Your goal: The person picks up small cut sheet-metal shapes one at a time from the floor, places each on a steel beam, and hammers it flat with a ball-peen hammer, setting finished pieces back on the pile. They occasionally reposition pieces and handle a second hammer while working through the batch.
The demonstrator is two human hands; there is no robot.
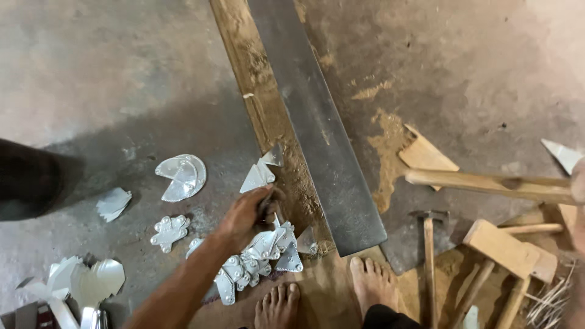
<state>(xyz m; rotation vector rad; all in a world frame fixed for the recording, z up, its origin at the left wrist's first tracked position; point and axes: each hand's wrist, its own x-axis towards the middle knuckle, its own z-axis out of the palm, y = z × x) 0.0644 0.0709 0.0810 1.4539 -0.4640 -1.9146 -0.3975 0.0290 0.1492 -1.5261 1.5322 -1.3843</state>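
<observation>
Dusty concrete floor (109,67) with metal cutouts (262,256), long plank (268,116), wooden mallets (506,250).

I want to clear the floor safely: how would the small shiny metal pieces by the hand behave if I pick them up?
The metal pieces look like thin cut sheet, so probably light and easy to bend. Their pointed corners and toothed edges could scratch fingers. Heaped loosely beside the left hand, they would likely slide apart when pushed.

The person's left hand (244,216) and forearm were bare with no sleeve, both feet (326,295) were bare, and dark cloth showed just above one ankle.
</observation>
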